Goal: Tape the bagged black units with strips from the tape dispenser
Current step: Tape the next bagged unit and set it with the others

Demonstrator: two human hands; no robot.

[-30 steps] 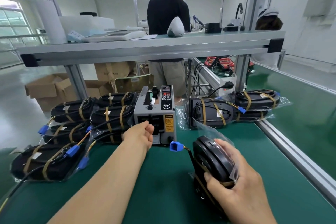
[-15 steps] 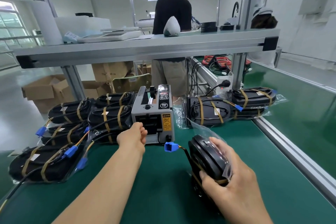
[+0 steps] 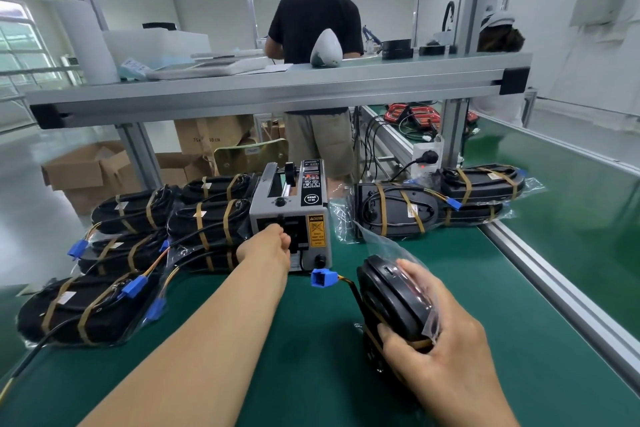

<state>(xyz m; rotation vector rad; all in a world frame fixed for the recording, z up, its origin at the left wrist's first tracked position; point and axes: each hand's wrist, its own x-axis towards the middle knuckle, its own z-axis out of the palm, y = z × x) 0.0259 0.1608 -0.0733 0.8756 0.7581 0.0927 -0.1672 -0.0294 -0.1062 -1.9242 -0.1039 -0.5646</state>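
Note:
A grey tape dispenser [image 3: 290, 215] stands on the green bench mat [image 3: 311, 357]. My left hand [image 3: 268, 246] reaches its front outlet, fingers curled at the slot; any tape strip there is hidden by the hand. My right hand [image 3: 436, 333] grips a bagged black unit [image 3: 391, 298] standing on edge on the mat, fingers curled over its clear bag. Its cable ends in a blue connector [image 3: 323, 277] near the dispenser's base.
Several taped bagged units [image 3: 145, 253] lie stacked left of the dispenser, and more taped units [image 3: 436, 204] lie to its right. An aluminium rail [image 3: 554, 295] edges the mat on the right. A shelf [image 3: 270, 87] spans overhead. A person [image 3: 315, 45] stands behind the bench.
My left hand has moved forward from the mat's near side up to the dispenser's outlet. My right hand keeps holding the bagged unit in about the same place.

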